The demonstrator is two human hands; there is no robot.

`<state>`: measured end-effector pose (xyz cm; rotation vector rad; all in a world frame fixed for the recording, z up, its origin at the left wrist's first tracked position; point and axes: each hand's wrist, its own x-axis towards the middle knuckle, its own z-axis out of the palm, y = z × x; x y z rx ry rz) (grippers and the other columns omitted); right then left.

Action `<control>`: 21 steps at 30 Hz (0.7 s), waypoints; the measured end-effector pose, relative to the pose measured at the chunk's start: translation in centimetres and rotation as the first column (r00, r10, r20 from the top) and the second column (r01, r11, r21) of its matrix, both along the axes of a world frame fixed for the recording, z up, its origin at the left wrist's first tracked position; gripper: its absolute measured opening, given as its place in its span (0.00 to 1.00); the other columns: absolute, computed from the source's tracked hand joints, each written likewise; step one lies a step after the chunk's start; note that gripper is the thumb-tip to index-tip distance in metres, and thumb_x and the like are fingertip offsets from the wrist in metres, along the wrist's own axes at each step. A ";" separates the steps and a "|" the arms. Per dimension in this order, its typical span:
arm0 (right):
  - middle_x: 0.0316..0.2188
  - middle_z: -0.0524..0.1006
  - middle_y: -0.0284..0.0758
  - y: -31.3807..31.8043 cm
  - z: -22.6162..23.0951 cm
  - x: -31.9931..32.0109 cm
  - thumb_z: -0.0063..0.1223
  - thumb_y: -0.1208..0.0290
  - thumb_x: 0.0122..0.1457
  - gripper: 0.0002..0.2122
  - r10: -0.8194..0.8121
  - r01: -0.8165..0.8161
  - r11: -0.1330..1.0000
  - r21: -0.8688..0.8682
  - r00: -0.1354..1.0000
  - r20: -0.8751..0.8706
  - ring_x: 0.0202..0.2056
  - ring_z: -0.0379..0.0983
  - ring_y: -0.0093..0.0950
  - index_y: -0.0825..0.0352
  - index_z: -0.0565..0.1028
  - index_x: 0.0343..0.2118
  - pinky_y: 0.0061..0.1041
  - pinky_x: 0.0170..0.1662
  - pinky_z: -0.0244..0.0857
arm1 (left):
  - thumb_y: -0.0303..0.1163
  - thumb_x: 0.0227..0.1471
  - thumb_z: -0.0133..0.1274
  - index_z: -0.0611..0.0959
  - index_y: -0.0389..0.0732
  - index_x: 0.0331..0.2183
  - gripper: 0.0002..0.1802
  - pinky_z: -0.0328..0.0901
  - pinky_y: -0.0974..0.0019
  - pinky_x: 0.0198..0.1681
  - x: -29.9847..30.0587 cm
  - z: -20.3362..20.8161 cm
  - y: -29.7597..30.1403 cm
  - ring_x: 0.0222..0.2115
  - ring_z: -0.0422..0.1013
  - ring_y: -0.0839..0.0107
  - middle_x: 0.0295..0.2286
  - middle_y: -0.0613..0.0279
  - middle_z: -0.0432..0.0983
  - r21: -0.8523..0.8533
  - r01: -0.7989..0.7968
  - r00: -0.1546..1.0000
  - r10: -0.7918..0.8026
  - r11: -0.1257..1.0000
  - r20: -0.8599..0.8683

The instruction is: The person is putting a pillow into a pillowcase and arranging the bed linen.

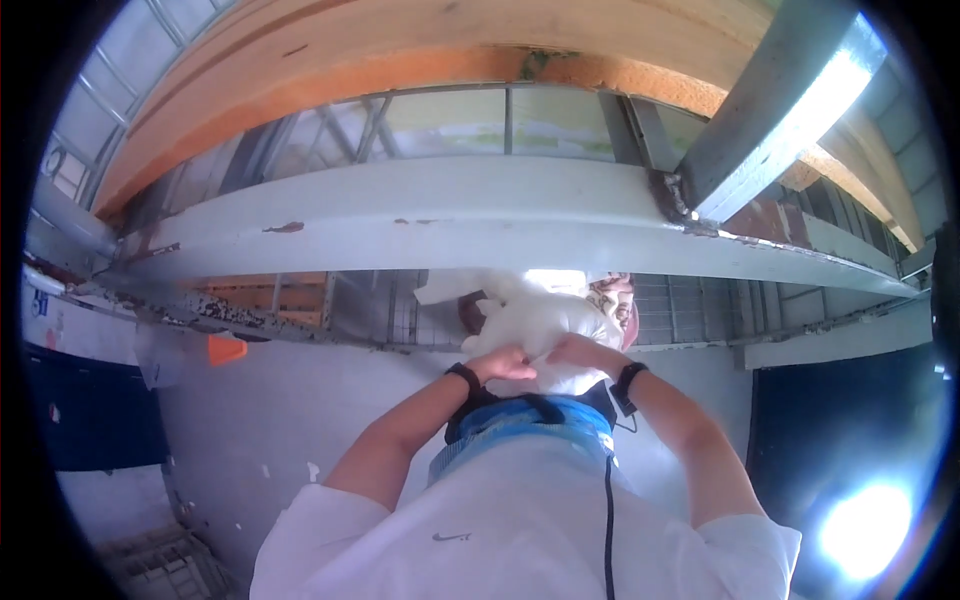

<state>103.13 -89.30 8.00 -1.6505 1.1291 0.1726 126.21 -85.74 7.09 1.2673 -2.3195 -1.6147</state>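
At twelve o'clock from the left hand [503,364] and right hand [586,352], both seemingly pinching its near side, bulges a white bag [540,318], neither hand nearer.

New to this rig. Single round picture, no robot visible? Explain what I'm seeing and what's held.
Right, no robot: it's a person working bare-handed. A wide fisheye camera on their head looks down, so straight edges bend near the rim. The white shirt is the wearer's own. Their left hand and right hand grip a white bundle; bag or cloth, I can't tell. Patterned fabric shows beside it. Higher in the picture, a grey beam crosses, with wooden boards beyond.
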 end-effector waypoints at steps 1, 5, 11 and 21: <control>0.35 0.78 0.44 0.4 3.9 1.9 0.58 0.54 0.44 0.21 0.015 -0.018 0.999 -0.051 0.998 -0.056 0.38 0.74 0.37 0.68 0.78 0.35 0.33 0.42 0.66 | 0.48 0.40 0.51 0.81 0.35 0.25 0.22 0.64 0.59 0.30 0.6 -1.9 0.0 0.24 0.72 0.59 0.21 0.51 0.76 0.020 -0.007 0.995 0.005 1.000 0.102; 0.35 0.78 0.45 0.8 5.3 1.6 0.56 0.55 0.46 0.21 0.006 -0.009 0.999 -0.049 0.998 -0.069 0.39 0.74 0.37 0.68 0.79 0.36 0.32 0.43 0.65 | 0.46 0.42 0.50 0.80 0.37 0.21 0.20 0.60 0.64 0.25 0.3 2.0 -0.1 0.20 0.67 0.69 0.16 0.60 0.72 0.227 -0.016 1.000 0.012 0.974 0.020; 0.33 0.77 0.40 1.4 6.8 0.2 0.50 0.61 0.52 0.14 -0.500 0.406 0.843 0.354 0.835 0.232 0.35 0.71 0.32 0.67 0.77 0.35 0.29 0.42 0.64 | 0.37 0.48 0.45 0.80 0.42 0.20 0.14 0.52 0.74 0.24 1.4 2.2 -0.8 0.18 0.56 0.81 0.15 0.75 0.62 0.555 -0.126 0.941 0.276 0.822 -0.195; 0.45 0.62 0.37 6.6 21.1 0.0 0.55 0.63 0.44 0.13 0.029 -0.048 0.695 -0.718 0.999 -0.038 0.48 0.59 0.42 0.64 0.77 0.32 0.38 0.45 0.62 | 0.43 0.52 0.53 0.80 0.40 0.26 0.15 0.58 0.69 0.33 2.5 16.5 -0.6 0.31 0.66 0.77 0.27 0.64 0.72 0.214 0.104 0.987 -0.074 0.971 -0.145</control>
